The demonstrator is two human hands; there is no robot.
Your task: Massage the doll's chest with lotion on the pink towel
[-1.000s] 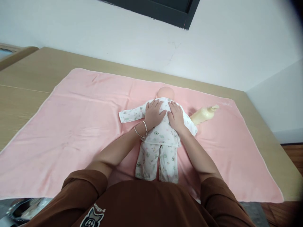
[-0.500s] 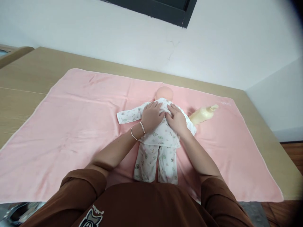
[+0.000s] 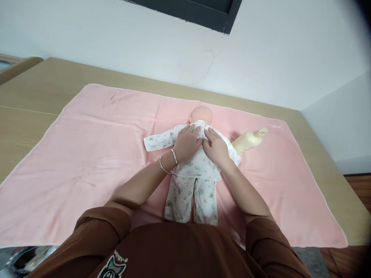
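Note:
A baby doll [image 3: 201, 114] in a white printed shirt and trousers [image 3: 191, 195] lies on a pink blanket [image 3: 95, 154], head away from me. My left hand [image 3: 187, 143], with bangles on the wrist, lies flat on the doll's chest, fingers stretched out. My right hand [image 3: 216, 146] lies flat beside it on the chest, fingers out too. The two hands touch at the thumbs. Neither hand holds anything. The doll's left sleeve [image 3: 158, 141] lies spread out to the left.
A cream-coloured bottle [image 3: 249, 139] lies on its side on the blanket just right of the doll. The blanket covers a wooden table [image 3: 34, 85] that meets a white wall. A chair back shows at the far left.
Both hands have slid a little down from the doll's shoulders towards the middle of its chest and drawn closer together. The doll and the bottle have not moved.

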